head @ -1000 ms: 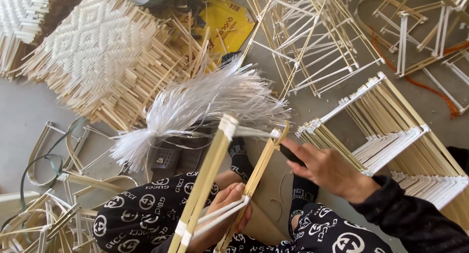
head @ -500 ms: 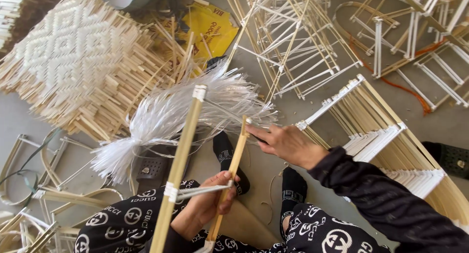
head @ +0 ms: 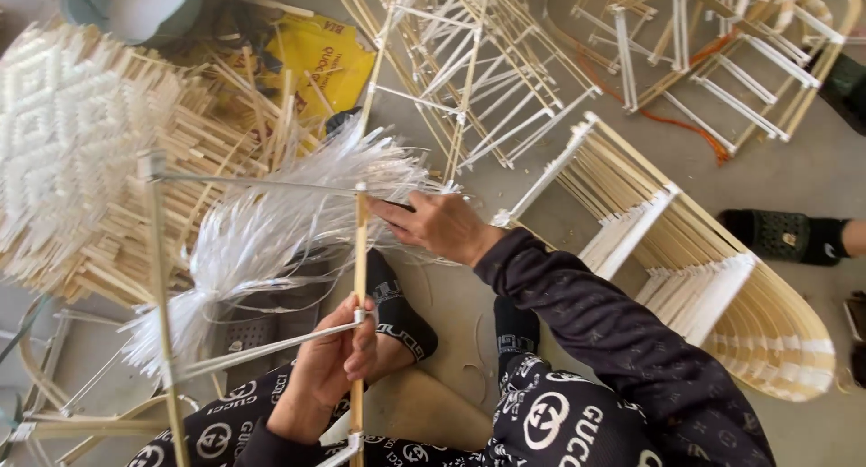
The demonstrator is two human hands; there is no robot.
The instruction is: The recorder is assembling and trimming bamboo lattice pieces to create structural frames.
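Since the earlier frame, right hand (head: pixel 444 225) has shifted left, fingers pinching the bamboo frame (head: pixel 360 250) top; left hand (head: pixel 329 363) fingers grip its lower rail. White strip bundle (head: pixel 271 223) lies behind; stacked frames (head: pixel 713 277) rightward on concrete floor (head: pixel 812 178).

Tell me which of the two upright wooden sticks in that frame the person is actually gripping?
The inner stick, nearer the middle. The left hand grips it low down and the right hand touches its top. The outer stick, further left, is untouched.
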